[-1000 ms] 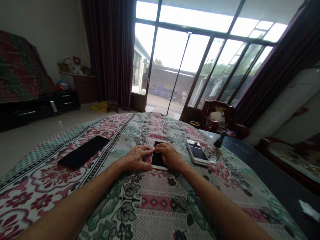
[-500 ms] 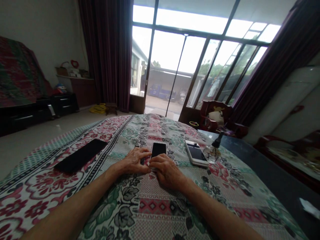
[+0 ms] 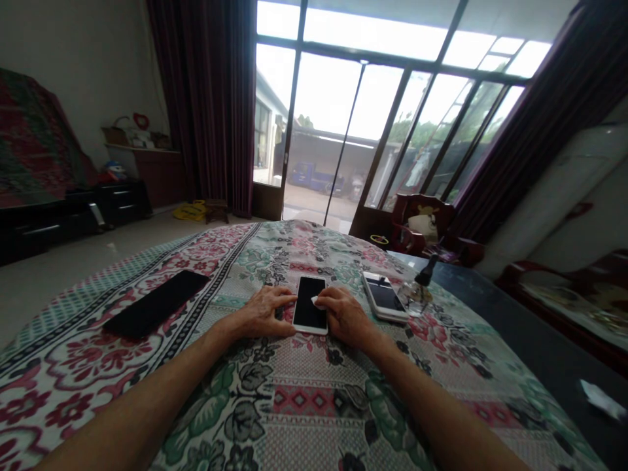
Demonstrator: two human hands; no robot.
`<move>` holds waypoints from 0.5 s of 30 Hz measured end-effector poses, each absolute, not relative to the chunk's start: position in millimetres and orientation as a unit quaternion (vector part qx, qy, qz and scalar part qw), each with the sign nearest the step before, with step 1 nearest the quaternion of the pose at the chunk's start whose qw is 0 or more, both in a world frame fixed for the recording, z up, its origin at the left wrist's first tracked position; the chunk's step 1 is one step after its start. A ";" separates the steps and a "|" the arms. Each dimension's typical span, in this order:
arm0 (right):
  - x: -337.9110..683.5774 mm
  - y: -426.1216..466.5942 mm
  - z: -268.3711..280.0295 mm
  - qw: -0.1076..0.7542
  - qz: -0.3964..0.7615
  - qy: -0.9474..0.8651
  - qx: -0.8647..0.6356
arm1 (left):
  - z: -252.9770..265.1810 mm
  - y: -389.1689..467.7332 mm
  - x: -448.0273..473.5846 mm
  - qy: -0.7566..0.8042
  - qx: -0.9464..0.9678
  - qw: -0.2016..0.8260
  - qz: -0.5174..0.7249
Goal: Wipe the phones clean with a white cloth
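Observation:
A white-framed smartphone (image 3: 310, 320) with a dark screen lies face up on the patterned tablecloth. My left hand (image 3: 262, 311) rests at its left side, thumb and fingers spread apart and touching the edge. Over the right part of the screen, my right hand (image 3: 346, 317) is closed in a pinch on a small white wipe (image 3: 314, 299), of which only a tip shows between the fingers. Right of that hand lies a white tablet-like device (image 3: 385, 297), which looks stacked on another pale item. Off to the left is a flat black rectangular mat or cloth (image 3: 157, 304).
A clear glass bottle with a black top (image 3: 419, 291) stands beside the white device. The floral tablecloth (image 3: 304, 399) covers the table, with a dark surface (image 3: 495, 333) to its right. Beyond are a wooden chair (image 3: 422, 222), dark curtains (image 3: 206, 104) and glass doors (image 3: 318, 144).
My right hand has moved from the phone's lower end to the right side of its screen, uncovering the lower part and the white wipe. My left hand stays at the edge.

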State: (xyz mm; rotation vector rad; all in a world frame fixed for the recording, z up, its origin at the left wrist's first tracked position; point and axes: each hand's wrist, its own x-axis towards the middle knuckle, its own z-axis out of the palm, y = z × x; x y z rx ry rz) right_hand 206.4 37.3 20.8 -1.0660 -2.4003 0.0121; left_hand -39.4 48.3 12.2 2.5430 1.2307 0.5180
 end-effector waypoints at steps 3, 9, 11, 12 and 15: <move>193.1 26.6 21.5 0.239 0.018 -0.896 -0.374 | 10.3 48.3 -39.5 0.430 0.875 0.130 0.180; 166.0 15.1 22.8 0.224 0.048 -0.919 -0.321 | 4.4 50.1 -39.1 0.419 0.879 0.115 0.195; 165.8 16.5 23.1 0.230 0.055 -0.920 -0.314 | 3.7 50.3 -38.8 0.424 0.879 0.111 0.191; 167.7 17.6 23.1 0.236 0.059 -0.918 -0.314 | 3.8 50.3 -38.7 0.427 0.878 0.110 0.186; 180.8 21.5 22.8 0.265 0.073 -0.903 -0.331 | 5.9 49.4 -38.8 0.435 0.876 0.112 0.174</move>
